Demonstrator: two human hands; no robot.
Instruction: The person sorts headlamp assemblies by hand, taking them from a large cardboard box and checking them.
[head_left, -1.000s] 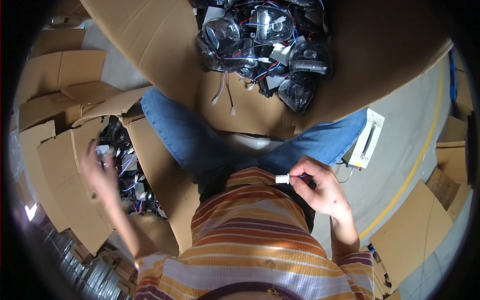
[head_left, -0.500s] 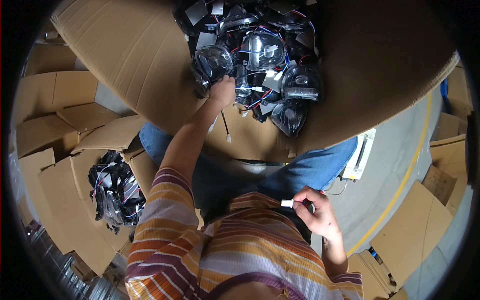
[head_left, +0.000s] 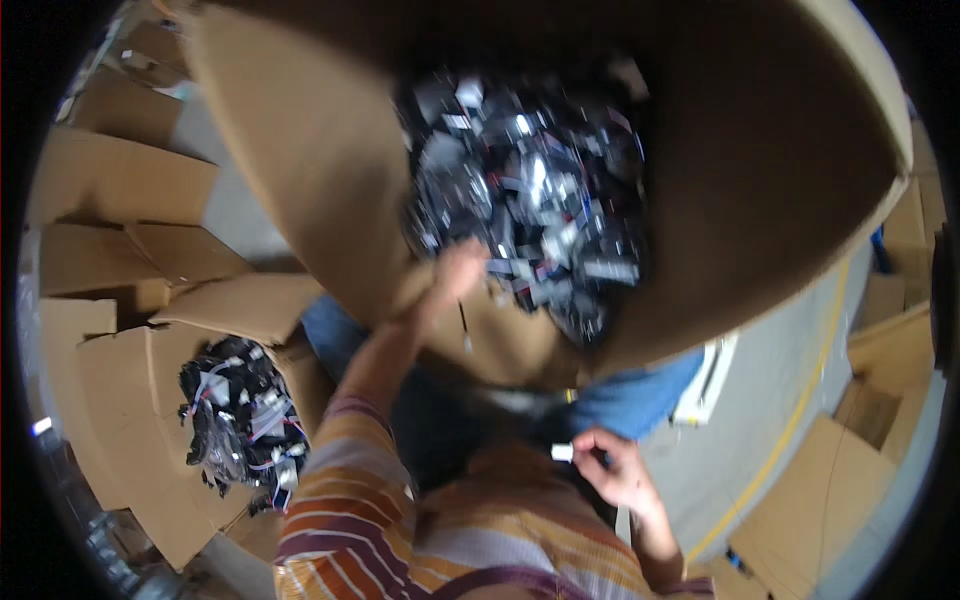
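My left hand (head_left: 461,264) reaches into a large cardboard box (head_left: 300,130), at the near edge of a heap of clear-fronted black lamp units (head_left: 455,190) with wires. Its fingers look curled, though blur hides what they hold. A dark wire (head_left: 464,325) with a pale end hangs just below it. Near my waist, my right hand (head_left: 612,465) pinches a small white connector plug (head_left: 562,452) between thumb and fingers. The wire behind the plug is hidden by the hand.
On the left, a smaller open carton (head_left: 120,380) holds more wired lamp units (head_left: 240,415). A white device (head_left: 705,385) lies on the floor beyond my right knee. Flattened cardboard (head_left: 820,490) stands at the right, past a yellow floor line (head_left: 800,425).
The whole view has shifted, so box, lamps and hands appear lower, and the picture is blurred. My left hand stays by the heap; my right still pinches the connector plug.
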